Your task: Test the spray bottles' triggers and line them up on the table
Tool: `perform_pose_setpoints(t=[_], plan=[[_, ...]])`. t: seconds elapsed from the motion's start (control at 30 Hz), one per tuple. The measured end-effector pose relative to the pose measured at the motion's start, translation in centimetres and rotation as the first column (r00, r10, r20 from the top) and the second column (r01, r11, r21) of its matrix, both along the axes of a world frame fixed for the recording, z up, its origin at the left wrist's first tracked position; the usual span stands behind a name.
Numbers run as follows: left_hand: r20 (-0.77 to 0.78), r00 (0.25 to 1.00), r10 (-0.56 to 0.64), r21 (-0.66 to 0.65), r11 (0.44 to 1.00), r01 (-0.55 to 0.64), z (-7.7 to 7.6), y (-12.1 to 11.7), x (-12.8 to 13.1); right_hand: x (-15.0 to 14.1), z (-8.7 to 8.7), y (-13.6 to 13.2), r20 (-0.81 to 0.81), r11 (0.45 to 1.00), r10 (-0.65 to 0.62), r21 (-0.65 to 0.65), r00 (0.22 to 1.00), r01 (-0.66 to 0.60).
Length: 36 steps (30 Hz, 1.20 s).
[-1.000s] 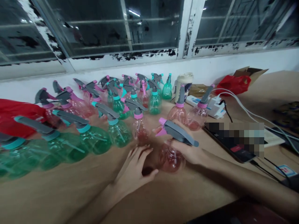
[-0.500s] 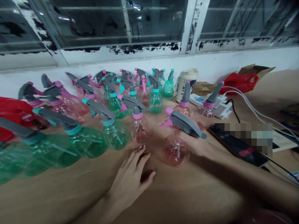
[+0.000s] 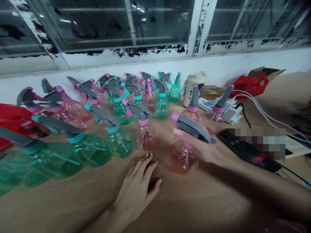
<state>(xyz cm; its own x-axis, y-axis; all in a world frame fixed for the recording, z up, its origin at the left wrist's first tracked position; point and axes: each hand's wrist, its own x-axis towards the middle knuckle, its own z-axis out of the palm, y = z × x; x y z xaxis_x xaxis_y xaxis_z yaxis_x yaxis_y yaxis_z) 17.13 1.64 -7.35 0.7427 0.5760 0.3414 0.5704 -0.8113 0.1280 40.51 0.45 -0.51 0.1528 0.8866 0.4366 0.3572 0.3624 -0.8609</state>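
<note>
The right hand (image 3: 204, 149) is curled around the neck of a pink spray bottle (image 3: 178, 162), seemingly upright on the bench (image 3: 194, 204). The left hand (image 3: 134, 184), loosely spread, holds nothing. Tighter fingers could squirt liquid (the trigger is mostly hidden); a leftward swing could topple the nearby pink-collared bottle (image 3: 145, 137).

1. Worn on the head, as single camera: placed higher than the paper cup (image 3: 191, 90), and on the near side of it, over the table (image 3: 48, 207).
2. Facing forward and down, toward the cup, the wall (image 3: 218, 69) behind it and the window (image 3: 111, 26) above it.
3. Quite close to the left hand (image 3: 137, 184) and the right hand (image 3: 199, 145), both on the near side of the cup; farther from the cup itself.
4. Wide in reach: from the red bag (image 3: 14, 119) far left of the cup to the cardboard box (image 3: 270, 74) at its right.
</note>
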Motion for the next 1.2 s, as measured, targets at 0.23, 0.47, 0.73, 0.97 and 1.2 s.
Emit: perform_pose_setpoints(t=[0.23,0.47,0.73,0.97,1.2], plan=[[-0.044,0.999,0.008,-0.013,1.000,-0.009,0.5,-0.3,0.1,0.0,0.3,0.7,-0.022,0.997,0.076,0.004,0.997,-0.076],[-0.076,0.997,0.013,-0.062,0.998,-0.018,0.8,-0.5,0.2,-0.4,-0.4,1.8,-0.069,0.979,0.206,0.028,0.976,-0.204],[-0.094,0.995,-0.015,-0.068,0.998,0.008,0.8,-0.4,0.0,-0.2,-0.6,1.5,-0.086,0.983,0.185,0.021,0.979,-0.184],[-0.089,0.996,-0.019,-0.056,0.998,0.013,0.8,-0.3,-0.1,-0.4,-0.5,1.5,-0.119,0.982,0.187,0.002,0.975,-0.188],[-0.106,0.994,-0.018,-0.054,0.998,0.012,0.8,-0.3,0.0,-0.2,-0.3,1.2,-0.073,0.989,0.135,-0.055,0.988,-0.140]])
